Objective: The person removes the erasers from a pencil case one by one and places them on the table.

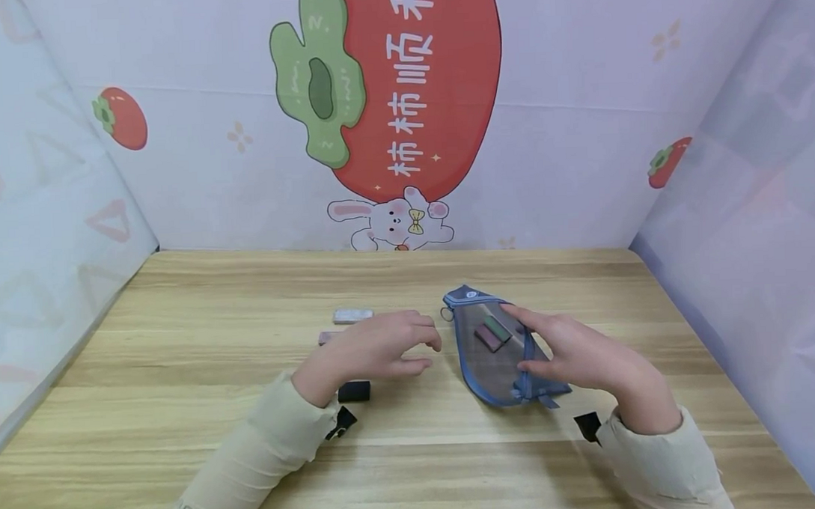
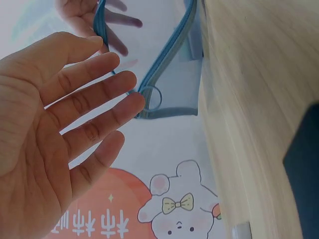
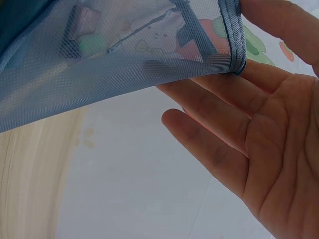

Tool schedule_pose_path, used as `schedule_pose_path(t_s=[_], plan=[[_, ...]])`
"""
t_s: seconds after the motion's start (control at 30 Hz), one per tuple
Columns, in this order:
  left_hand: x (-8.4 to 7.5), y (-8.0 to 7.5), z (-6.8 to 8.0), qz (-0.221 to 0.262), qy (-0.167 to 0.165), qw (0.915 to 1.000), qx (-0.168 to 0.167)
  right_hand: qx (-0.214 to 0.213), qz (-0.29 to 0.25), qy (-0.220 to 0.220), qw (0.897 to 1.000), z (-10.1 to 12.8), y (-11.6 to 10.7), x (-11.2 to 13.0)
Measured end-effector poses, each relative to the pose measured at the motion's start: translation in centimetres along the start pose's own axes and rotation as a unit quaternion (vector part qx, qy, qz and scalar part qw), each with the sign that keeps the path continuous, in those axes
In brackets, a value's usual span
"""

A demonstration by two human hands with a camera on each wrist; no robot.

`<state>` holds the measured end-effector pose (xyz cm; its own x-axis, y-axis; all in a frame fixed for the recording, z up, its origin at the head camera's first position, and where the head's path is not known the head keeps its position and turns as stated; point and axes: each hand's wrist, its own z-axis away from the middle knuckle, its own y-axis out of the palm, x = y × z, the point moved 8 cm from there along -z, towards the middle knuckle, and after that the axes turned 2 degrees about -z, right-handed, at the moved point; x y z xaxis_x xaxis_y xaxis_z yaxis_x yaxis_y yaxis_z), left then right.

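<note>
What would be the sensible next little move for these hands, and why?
Probably the left hand should pick up the black block lying just beside it on the table. The right hand already holds the blue mesh pouch, which has two small blocks inside, while the left hand's grip is open, holding nothing.

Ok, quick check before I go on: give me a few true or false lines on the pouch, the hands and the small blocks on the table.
1. The mesh pouch holds two small blocks. True.
2. The left hand grips the pouch. False: it is open, beside the pouch.
3. The right hand has fingers on the pouch. True.
4. The black block lies inside the pouch. False: it lies on the table, by the left wrist.
</note>
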<state>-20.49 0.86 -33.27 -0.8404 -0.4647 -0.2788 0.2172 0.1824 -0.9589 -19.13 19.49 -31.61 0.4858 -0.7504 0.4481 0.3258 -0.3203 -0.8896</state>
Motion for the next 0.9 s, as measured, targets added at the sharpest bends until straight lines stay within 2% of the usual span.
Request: schedule_pose_path(t_s=[0.33, 0.6, 0.9], plan=[[-1.4, -0.5, -1.7, 0.006, 0.024, 0.9996, -0.013, 0.001, -0.007, -0.004, 1.0, 0.0, -0.1, 0.1], [-2.5, -0.4, -3.1, -0.017, 0.06, 0.9978, -0.024, 0.003, -0.014, -0.006, 1.0, 0.0, 0.0, 0.0], [-3.0, 0.0, -4.7, 0.004, 0.08, 0.9965, -0.025, 0.002, -0.014, -0.012, 1.0, 0.0, 0.0, 0.2]])
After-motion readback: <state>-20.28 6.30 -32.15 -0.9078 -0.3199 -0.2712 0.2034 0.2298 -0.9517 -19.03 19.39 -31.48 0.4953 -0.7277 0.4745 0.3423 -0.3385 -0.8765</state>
